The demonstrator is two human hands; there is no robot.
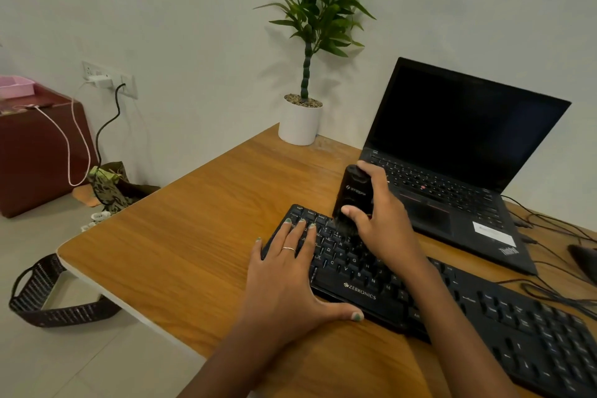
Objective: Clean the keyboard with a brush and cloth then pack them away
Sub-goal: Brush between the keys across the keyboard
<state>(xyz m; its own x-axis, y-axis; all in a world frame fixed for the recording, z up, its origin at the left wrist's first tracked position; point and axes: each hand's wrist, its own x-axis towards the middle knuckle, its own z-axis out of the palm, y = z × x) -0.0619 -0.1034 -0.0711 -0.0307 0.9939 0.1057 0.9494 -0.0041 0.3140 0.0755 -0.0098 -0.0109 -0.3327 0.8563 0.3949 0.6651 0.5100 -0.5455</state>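
On the wooden desk (181, 223), close to the person, the black keyboard (429, 297) lies flat and slants away to the right. The left hand (284, 281) rests on its left end. The fingers (302, 231) are straight and spread a little, lying on the keys, and the thumb sticks out along the front edge of the keyboard. There is a thin ring (288, 248) on one finger. Just to the right of those fingers, the right hand (381, 223) grips a black brush (352, 194). Its fingers and thumb are curled round the fat handle. The brush stands almost upright, and its dark bristles touch the keys near the top left of the keyboard. Just past the right hand's fingers sits an open black laptop (458, 145) with a dark screen. Some black wires (549, 268) lie right of it. Farther back from the fingers, in the corner by the wall, a green plant grows in a white pot (299, 123). I cannot see a cloth.
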